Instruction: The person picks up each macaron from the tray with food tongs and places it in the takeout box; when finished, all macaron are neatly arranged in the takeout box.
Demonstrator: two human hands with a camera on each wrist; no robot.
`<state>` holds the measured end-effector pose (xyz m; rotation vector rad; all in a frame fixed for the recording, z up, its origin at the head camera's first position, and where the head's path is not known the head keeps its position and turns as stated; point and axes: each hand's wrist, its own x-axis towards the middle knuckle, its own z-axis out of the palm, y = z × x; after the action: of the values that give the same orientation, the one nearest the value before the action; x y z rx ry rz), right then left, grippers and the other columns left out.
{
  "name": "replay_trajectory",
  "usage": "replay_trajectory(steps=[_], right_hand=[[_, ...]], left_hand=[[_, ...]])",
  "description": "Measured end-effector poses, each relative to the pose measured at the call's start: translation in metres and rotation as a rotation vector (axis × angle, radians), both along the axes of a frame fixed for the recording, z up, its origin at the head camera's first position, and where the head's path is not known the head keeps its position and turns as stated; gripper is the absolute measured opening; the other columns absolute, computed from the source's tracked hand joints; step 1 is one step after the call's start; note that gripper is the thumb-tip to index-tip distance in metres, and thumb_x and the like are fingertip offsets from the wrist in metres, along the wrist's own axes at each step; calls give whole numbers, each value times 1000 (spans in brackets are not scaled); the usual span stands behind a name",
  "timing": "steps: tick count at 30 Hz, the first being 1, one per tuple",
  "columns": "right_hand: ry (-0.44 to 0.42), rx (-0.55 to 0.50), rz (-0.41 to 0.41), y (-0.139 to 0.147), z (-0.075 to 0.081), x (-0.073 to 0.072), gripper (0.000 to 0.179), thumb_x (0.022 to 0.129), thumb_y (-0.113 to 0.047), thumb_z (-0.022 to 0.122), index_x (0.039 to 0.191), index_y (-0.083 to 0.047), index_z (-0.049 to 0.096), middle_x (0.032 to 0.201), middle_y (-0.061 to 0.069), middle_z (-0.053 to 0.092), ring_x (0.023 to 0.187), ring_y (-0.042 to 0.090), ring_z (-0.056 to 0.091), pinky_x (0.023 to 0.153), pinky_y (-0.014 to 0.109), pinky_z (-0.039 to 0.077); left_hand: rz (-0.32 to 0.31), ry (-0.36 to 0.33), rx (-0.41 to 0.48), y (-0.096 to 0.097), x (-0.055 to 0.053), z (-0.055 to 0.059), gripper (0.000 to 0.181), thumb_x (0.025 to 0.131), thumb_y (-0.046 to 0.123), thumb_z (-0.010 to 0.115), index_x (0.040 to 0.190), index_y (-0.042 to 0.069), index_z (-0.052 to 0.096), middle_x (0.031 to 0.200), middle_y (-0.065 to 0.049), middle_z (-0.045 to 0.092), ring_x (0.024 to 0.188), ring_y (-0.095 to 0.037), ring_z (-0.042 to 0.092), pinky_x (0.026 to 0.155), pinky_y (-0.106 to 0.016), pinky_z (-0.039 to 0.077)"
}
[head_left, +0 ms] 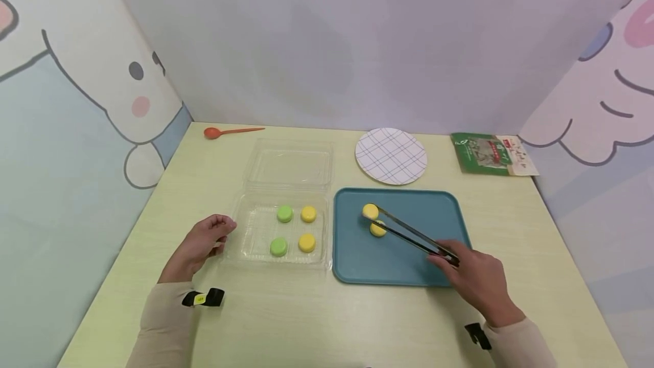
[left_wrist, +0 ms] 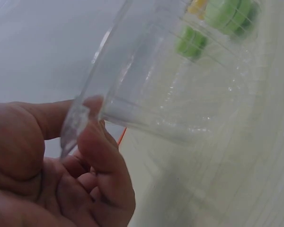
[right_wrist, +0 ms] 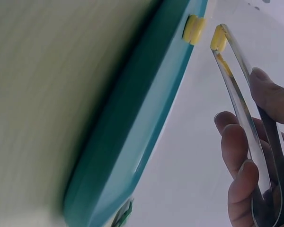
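Right hand (head_left: 477, 277) curls its fingers and thumb round a pair of metal tongs (head_left: 409, 239), whose tips clasp one yellow macaron (head_left: 370, 211); in the right wrist view that piece hangs above the blue tray (head_left: 409, 270), just apart from a second yellow macaron (head_left: 378, 229) lying on it. Left hand (head_left: 201, 243) pinches the left edge of a clear plastic container (head_left: 255, 234) between thumb and fingers. That container stands just beside the tray, its lid (head_left: 291, 164) folded open on the far side. Inside sit two green macarons (head_left: 279, 246) in one column and two yellow macarons (head_left: 306, 243) to their right, all four apart. Beyond the tray lies a checked plate (head_left: 391, 156), with a green and white packet (head_left: 493, 155) farther right and a red spoon (head_left: 212, 133) at the table's far left.
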<state>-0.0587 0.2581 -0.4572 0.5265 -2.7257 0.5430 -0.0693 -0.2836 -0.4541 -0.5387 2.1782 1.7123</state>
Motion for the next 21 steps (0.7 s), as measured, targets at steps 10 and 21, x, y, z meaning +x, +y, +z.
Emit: replay_trajectory(steps=[10, 21], right_hand=[[69, -28, 92, -19, 1, -12, 44, 68, -25, 91, 106, -17, 72, 70, -8, 67, 51, 0, 52, 43, 25, 36], [86, -53, 159, -44, 3, -25, 53, 90, -62, 61, 103, -12, 69, 70, -5, 67, 49, 0, 48, 44, 25, 35]], left_hand=[[2, 3, -3, 0, 0, 0, 23, 104, 26, 58, 111, 5, 54, 91, -4, 50, 77, -15, 49, 64, -28, 45], [6, 4, 9, 0, 0, 1, 20, 104, 25, 58, 110, 6, 54, 91, -4, 50, 76, -14, 48, 64, -27, 45]])
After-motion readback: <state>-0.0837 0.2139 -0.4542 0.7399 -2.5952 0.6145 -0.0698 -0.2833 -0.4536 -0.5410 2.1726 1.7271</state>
